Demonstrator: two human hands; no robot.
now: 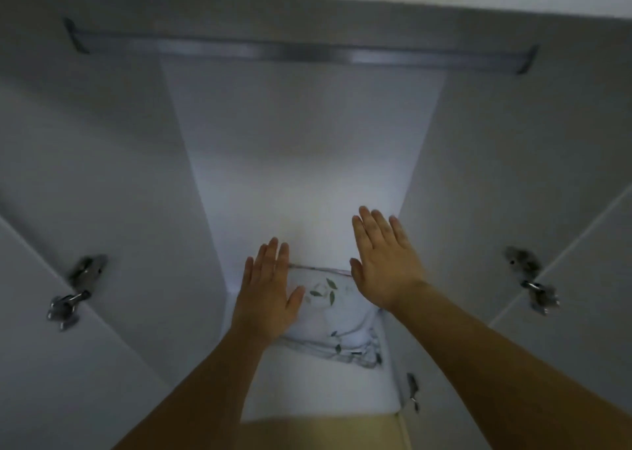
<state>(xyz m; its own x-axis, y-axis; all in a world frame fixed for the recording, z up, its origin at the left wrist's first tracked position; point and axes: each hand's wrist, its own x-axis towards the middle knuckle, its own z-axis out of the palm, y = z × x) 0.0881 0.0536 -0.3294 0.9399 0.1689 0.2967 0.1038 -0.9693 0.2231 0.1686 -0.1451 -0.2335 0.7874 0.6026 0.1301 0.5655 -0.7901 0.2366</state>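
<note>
A folded white cloth point(333, 316) with a green leaf print lies on the white floor of an open wardrobe point(307, 391). My left hand point(265, 292) lies flat with straight fingers over the cloth's left side. Over the cloth's right back corner is my right hand point(384, 258), fingers straight and together; whether it touches the cloth I cannot tell. Neither hand holds anything. Both bare forearms reach in from the bottom of the view.
A metal hanging rail point(301, 51) spans the wardrobe near the top. Both doors stand open, with hinges on the left point(77, 289) and on the right point(530, 278). The white back wall point(304, 148) rises behind the cloth. A pale wooden floor strip point(318, 431) shows at the bottom.
</note>
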